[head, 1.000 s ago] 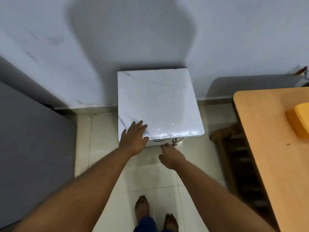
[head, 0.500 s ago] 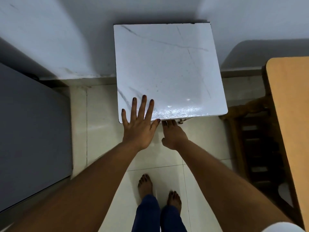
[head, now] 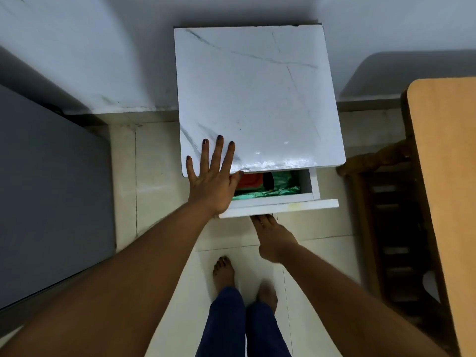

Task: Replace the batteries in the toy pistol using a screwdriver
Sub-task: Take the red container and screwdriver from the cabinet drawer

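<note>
Beneath the marble-patterned cabinet top [head: 255, 99], drawer [head: 278, 205] now pulled out; left hand [head: 211, 184] flat, fingers spread; right hand [head: 273, 238] fingers hidden under its front, tiled floor [head: 159, 176] below.

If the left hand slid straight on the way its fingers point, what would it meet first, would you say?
The left hand lies flat on the white cabinet's marble-look top, fingers pointing toward the wall. The top looks bare ahead, so probably the wall first.

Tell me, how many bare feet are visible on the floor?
2. The left foot stands below the drawer front; the right foot, blurred, is beside it, nearer the lower edge.
</note>
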